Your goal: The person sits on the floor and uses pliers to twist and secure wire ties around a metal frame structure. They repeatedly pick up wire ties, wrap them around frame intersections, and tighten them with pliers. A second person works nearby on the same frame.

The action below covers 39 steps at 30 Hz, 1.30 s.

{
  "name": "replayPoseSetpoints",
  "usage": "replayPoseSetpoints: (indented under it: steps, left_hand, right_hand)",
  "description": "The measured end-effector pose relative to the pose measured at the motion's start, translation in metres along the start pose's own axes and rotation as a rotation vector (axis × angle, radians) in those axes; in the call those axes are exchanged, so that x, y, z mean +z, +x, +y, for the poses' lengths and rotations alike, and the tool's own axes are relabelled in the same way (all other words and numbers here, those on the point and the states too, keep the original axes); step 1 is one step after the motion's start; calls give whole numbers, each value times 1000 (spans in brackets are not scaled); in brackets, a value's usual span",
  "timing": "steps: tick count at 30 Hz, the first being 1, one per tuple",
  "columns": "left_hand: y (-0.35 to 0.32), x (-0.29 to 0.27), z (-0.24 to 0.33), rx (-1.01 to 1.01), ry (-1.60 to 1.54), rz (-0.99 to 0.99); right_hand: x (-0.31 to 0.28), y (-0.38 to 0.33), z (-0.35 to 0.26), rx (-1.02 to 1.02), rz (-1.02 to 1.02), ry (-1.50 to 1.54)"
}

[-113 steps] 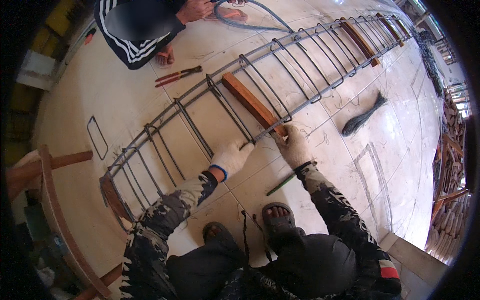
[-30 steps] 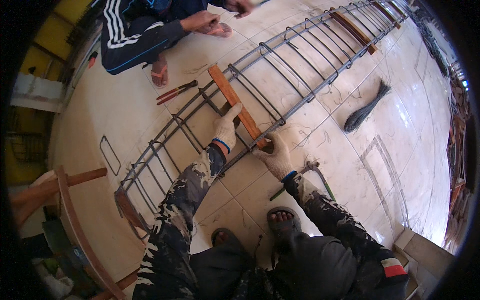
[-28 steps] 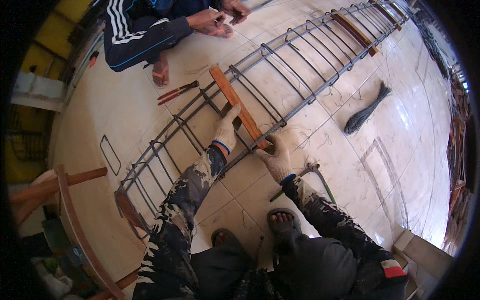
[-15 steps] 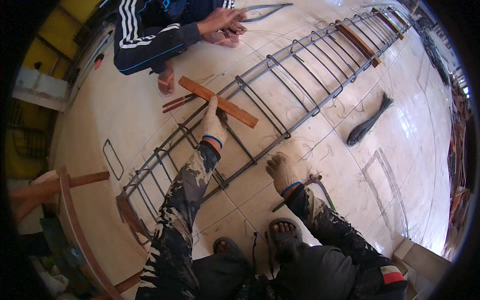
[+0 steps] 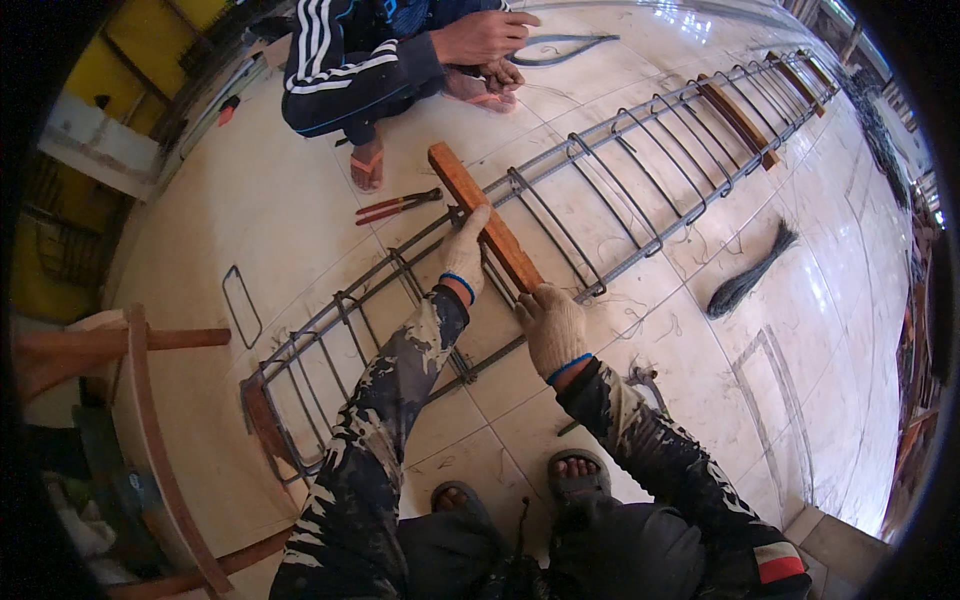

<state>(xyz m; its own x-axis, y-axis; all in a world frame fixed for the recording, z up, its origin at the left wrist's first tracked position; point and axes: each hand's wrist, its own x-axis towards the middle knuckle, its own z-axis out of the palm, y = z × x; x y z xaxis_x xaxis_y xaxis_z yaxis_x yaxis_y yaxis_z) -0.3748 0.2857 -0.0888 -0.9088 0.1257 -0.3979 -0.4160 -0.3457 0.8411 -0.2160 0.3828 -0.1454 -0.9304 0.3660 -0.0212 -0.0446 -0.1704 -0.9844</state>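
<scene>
A reddish-brown strip of wood [image 5: 510, 254] lies slantwise over the long steel rebar cage [image 5: 625, 268]. My left hand [image 5: 465, 252], in a pale knitted glove, grips its middle with the thumb on top. At its near end, my gloved right hand [image 5: 556, 332] has its fingers curled around the wood. Just left of the wood, pincers with red handles [image 5: 398, 206] rest on the floor. A dark metal tool [image 5: 645, 378], partly hidden by my right sleeve, lies beside my right forearm.
A person in a striped sleeve [image 5: 365, 75] squats across the cage, hands close together. Other wood strips [image 5: 738, 122] sit across the cage's far part. A bundle of tie wire [image 5: 755, 268] lies at right, a loose stirrup [image 5: 242, 305] at left, near a wooden chair [image 5: 168, 440].
My right hand has moved up and left from near the cage's close bar and taken hold of the wood's near end. The wood has turned to a steeper slant and shifted right in view.
</scene>
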Motion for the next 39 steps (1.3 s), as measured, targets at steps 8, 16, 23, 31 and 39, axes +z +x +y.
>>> replayPoseSetpoints:
  steps: [8,16,23,31,39]
  left_hand:
    - [42,-46,-4,-59,5,-29]
    - [34,-49,-1,-108,-173,-241]
    - [-42,-56,-20,299,376,109]
    - [-252,11,-61,543,183,-163]
    - [-314,-21,-121,39,473,-893]
  right_hand:
    - [27,24,-54,-225,-347,-469]
    - [63,72,-128,149,-409,341]
    - [-3,-42,-106,132,-142,-418]
    - [-103,-184,-43,606,386,-1541]
    - [-149,-147,-72,820,415,-1369]
